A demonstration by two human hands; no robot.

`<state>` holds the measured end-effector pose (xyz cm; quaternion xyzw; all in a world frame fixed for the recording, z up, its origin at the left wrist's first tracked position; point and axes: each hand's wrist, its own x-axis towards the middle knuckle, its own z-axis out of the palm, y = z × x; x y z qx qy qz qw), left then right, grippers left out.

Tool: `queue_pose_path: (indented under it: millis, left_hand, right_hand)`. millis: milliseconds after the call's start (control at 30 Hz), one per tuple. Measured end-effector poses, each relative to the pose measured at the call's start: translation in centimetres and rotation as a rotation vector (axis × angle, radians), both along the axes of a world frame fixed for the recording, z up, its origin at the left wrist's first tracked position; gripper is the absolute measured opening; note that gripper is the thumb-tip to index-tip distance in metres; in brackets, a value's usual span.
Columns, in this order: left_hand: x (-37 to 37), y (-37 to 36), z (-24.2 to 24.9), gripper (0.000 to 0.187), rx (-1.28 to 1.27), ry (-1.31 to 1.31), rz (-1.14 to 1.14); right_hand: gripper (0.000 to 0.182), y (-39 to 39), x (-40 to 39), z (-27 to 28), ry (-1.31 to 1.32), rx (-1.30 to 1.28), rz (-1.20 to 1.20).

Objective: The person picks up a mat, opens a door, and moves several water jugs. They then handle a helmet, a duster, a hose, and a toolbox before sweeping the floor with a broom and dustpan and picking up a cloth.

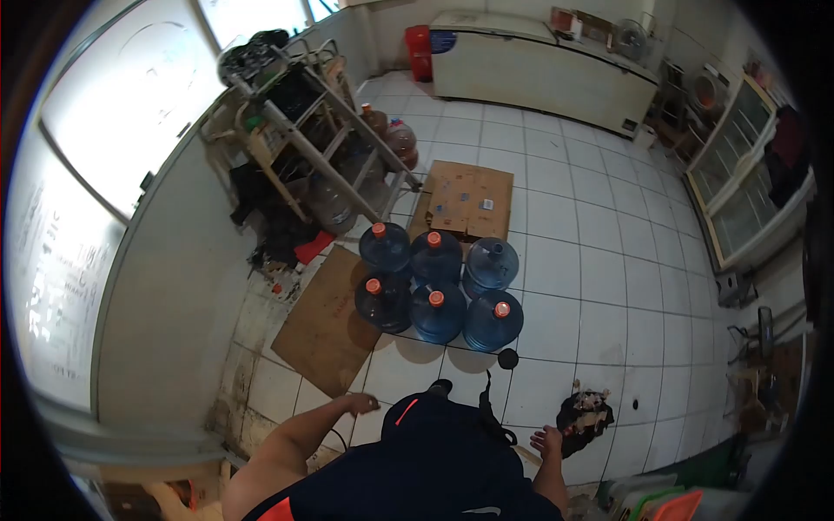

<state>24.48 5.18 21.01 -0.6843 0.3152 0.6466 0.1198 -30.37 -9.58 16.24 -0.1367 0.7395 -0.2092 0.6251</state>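
My left hand (363, 404) hangs beside my body, near the lower edge of a flat cardboard sheet (317, 326). Its fingers are loosely bent, and I see nothing in it. On the other side, my right hand (547, 441) has its fingers apart and holds nothing; a dark crumpled bag with litter (584, 421) lies on the floor close by. Ahead of me, several large blue water jugs stand upright in two rows, apart from both hands. A front jug (493, 321) wears an orange cap, while the jug behind it (492, 265) shows an uncapped dark neck.
Behind the jugs lies a flattened cardboard box (469, 195). A stepladder (326, 130) and clutter line the left wall, with more jugs (400, 143) beside it. A long chest freezer (539, 74) and red bin (419, 52) stand at the back; a glass-door cooler (734, 174) is right.
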Motion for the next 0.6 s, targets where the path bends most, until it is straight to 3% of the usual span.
queue_pose_path:
  millis: [33, 67, 133, 333, 400, 467, 500, 600]
  left_hand:
    - [1.6, -1.1, -2.5, 0.048, -0.236, -0.069, 0.050]
    - [2.4, -3.9, -1.7, 0.048, -0.235, -0.114, 0.013]
    - [4.2, -8.2, -3.6, 0.046, -0.453, -0.212, -0.205]
    - [0.3, -20.2, -2.8, 0.042, -0.597, -0.091, -0.564]
    - [-1.1, -23.5, -5.7, 0.043, -0.642, -0.059, -0.750]
    - [-3.8, -26.1, -4.9, 0.042, -0.676, 0.023, -0.863]
    - [-5.3, -27.1, -4.3, 0.041, -0.702, 0.059, -0.966]
    - [-9.3, -29.4, -2.3, 0.038, -0.761, 0.167, -1.148]
  right_hand:
    - [0.031, 0.9, -0.3, -0.2, 0.014, 0.016, -0.005]
    - [0.028, 2.5, -1.1, -0.4, 0.028, 0.041, -0.019]
    - [0.018, 5.2, -1.6, -0.1, 0.051, 0.095, -0.057]
    - [0.021, 10.7, -0.4, 0.4, 0.347, -0.078, -0.212]
    - [0.023, 12.1, 1.3, 1.0, 0.432, -0.127, -0.269]
    - [0.025, 13.4, 3.7, 2.5, 0.480, -0.108, -0.342]
    - [0.020, 15.1, 2.6, -1.2, 0.345, -0.116, -0.230]
    - [0.018, 18.3, 5.4, 0.1, 0.555, 0.055, -0.239]
